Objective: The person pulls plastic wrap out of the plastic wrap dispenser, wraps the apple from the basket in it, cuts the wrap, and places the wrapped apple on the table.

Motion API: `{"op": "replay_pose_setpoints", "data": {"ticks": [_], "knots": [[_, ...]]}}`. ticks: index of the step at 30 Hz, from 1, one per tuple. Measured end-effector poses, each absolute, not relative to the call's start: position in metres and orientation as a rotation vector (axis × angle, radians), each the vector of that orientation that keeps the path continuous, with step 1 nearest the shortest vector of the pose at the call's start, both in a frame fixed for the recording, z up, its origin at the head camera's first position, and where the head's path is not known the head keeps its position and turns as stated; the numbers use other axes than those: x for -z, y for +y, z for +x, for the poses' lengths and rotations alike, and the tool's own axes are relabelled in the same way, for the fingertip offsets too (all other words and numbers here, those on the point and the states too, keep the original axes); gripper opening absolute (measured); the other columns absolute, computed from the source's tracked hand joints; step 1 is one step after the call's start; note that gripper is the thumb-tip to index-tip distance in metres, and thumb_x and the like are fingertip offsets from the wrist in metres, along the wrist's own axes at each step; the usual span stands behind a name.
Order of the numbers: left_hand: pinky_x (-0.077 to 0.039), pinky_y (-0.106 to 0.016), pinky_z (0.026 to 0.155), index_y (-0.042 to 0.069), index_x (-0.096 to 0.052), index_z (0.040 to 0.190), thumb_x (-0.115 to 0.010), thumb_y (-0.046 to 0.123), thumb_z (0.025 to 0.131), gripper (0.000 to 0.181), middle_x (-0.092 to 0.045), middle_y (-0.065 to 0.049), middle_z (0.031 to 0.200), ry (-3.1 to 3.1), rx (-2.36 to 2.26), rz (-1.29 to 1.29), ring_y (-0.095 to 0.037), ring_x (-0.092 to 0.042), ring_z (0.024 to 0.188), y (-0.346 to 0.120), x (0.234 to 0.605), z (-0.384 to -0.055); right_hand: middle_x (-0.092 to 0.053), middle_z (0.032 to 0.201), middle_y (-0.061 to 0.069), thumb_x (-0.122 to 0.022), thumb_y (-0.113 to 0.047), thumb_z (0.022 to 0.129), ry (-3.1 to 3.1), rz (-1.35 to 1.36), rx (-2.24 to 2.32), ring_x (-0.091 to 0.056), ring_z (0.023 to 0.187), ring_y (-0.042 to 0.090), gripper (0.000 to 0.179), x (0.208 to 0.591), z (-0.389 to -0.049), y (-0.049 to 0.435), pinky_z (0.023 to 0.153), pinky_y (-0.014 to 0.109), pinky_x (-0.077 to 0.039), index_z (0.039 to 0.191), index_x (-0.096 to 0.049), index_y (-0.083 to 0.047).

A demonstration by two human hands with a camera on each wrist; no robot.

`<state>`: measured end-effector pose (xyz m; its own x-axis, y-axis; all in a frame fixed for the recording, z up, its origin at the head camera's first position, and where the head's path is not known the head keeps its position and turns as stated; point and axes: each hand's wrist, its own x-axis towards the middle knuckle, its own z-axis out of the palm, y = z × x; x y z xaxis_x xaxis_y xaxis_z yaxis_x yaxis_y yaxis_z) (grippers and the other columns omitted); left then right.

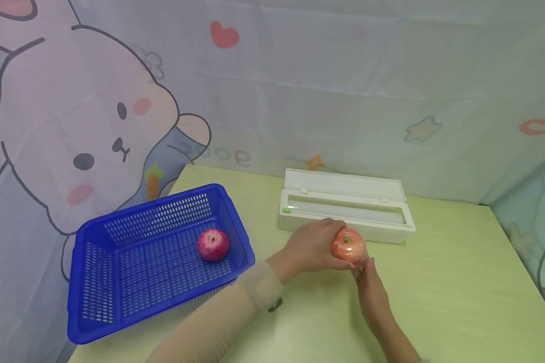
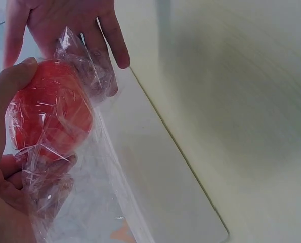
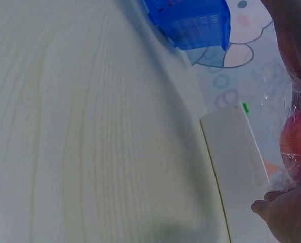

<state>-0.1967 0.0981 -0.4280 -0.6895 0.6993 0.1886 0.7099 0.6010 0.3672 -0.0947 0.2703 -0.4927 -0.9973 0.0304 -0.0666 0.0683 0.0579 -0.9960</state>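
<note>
A red apple (image 1: 348, 245) wrapped in clear plastic film (image 2: 87, 68) is held above the table, in front of a white box. My left hand (image 1: 315, 246) grips it from the left, its thumb and fingers around the wrapped fruit. Beneath its right side, my right hand (image 1: 374, 297) touches the gathered film; in the left wrist view its fingers (image 2: 112, 35) extend straight and spread behind loose film. More crumpled film hangs by the left fingers. The right wrist view shows the apple (image 3: 298, 144) only partly, at the right edge.
The white film box (image 1: 345, 228) has its lid (image 1: 345, 185) raised and a roll of film (image 1: 345, 210) inside. To the left, a blue basket (image 1: 84, 282) contains another red apple (image 1: 213, 245). A printed curtain (image 1: 322, 75) hangs behind the pale table (image 1: 454, 282).
</note>
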Motion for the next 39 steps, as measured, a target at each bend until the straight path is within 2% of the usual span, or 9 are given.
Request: {"op": "replay_pose_setpoints", "data": {"ticks": [6,11,13,18,22,28,30,37,39], "knots": [[-0.056,-0.026,0.092,0.014,-0.057,0.146,-0.087,0.059,0.084,0.082,-0.067,-0.001,0.133,-2.79,0.626,-1.252,-0.014,-0.068,0.113,0.099,0.424,-0.194,-0.006,0.177,0.018,-0.01,-0.061,0.111,1.981,0.015,2.484,-0.025,0.157,0.003,0.088,0.49,-0.096,0.252,0.129,0.027,-0.019,0.168,0.004,0.005],[-0.057,-0.027,0.093,0.013,-0.056,0.146,-0.087,0.058,0.084,0.083,-0.067,-0.003,0.135,-2.731,0.612,-1.275,-0.016,-0.069,0.115,0.097,0.421,-0.194,-0.003,0.178,0.012,-0.011,-0.061,0.111,1.862,0.013,2.631,-0.007,0.165,0.017,0.086,0.484,-0.099,0.242,0.131,0.031,-0.014,0.169,0.007,0.0],[-0.057,-0.027,0.093,0.012,-0.056,0.146,-0.087,0.058,0.084,0.083,-0.067,-0.003,0.135,-2.711,0.6,-1.278,-0.016,-0.069,0.115,0.095,0.421,-0.194,-0.007,0.177,0.009,-0.009,-0.063,0.111,1.813,0.027,2.653,-0.009,0.164,0.016,0.086,0.483,-0.1,0.242,0.131,0.03,-0.014,0.169,0.005,-0.002],[-0.057,-0.027,0.093,0.013,-0.056,0.147,-0.088,0.055,0.084,0.082,-0.066,-0.001,0.138,-2.69,0.56,-1.305,-0.015,-0.069,0.117,0.094,0.422,-0.197,-0.038,0.162,-0.001,-0.01,-0.06,0.112,1.388,-0.135,2.823,-0.042,0.145,0.007,0.076,0.485,-0.099,0.248,0.123,0.025,-0.03,0.166,-0.016,-0.007],[-0.057,-0.028,0.095,0.013,-0.054,0.149,-0.087,0.055,0.085,0.084,-0.065,-0.001,0.14,-2.679,0.523,-1.32,-0.016,-0.068,0.12,0.095,0.425,-0.198,-0.054,0.151,0.003,-0.019,-0.052,0.115,0.816,-0.26,2.951,-0.054,0.136,0.013,0.063,0.485,-0.102,0.248,0.119,0.027,-0.037,0.159,-0.031,-0.009],[-0.058,-0.028,0.093,0.012,-0.055,0.148,-0.087,0.058,0.084,0.086,-0.066,-0.001,0.138,-2.624,0.483,-1.319,-0.016,-0.07,0.117,0.094,0.427,-0.199,-0.053,0.151,-0.005,-0.02,-0.055,0.115,0.894,-0.152,2.908,-0.045,0.145,0.009,0.078,0.477,-0.104,0.243,0.132,0.03,-0.012,0.17,0.014,-0.012],[-0.058,-0.028,0.093,0.012,-0.054,0.149,-0.087,0.059,0.084,0.086,-0.066,-0.001,0.139,-2.621,0.476,-1.331,-0.016,-0.07,0.117,0.093,0.427,-0.198,-0.055,0.15,-0.009,-0.018,-0.056,0.115,1.003,-0.137,2.862,-0.045,0.144,0.005,0.078,0.477,-0.103,0.244,0.132,0.031,-0.012,0.169,0.017,-0.011],[-0.056,-0.027,0.097,0.012,-0.055,0.149,-0.087,0.057,0.085,0.085,-0.065,-0.001,0.141,-2.627,0.434,-1.351,-0.016,-0.069,0.118,0.088,0.427,-0.2,-0.06,0.146,-0.018,-0.014,-0.05,0.116,1.599,-0.192,2.563,-0.052,0.138,-0.002,0.055,0.491,-0.105,0.27,0.115,0.025,-0.044,0.157,-0.027,-0.016],[-0.056,-0.027,0.099,0.013,-0.055,0.149,-0.087,0.054,0.086,0.082,-0.065,0.0,0.141,-2.642,0.421,-1.362,-0.016,-0.068,0.12,0.087,0.426,-0.199,-0.057,0.145,-0.021,-0.015,-0.051,0.116,1.86,-0.14,2.394,-0.052,0.135,-0.004,0.06,0.491,-0.108,0.282,0.11,0.022,-0.048,0.16,-0.029,-0.013]]}}
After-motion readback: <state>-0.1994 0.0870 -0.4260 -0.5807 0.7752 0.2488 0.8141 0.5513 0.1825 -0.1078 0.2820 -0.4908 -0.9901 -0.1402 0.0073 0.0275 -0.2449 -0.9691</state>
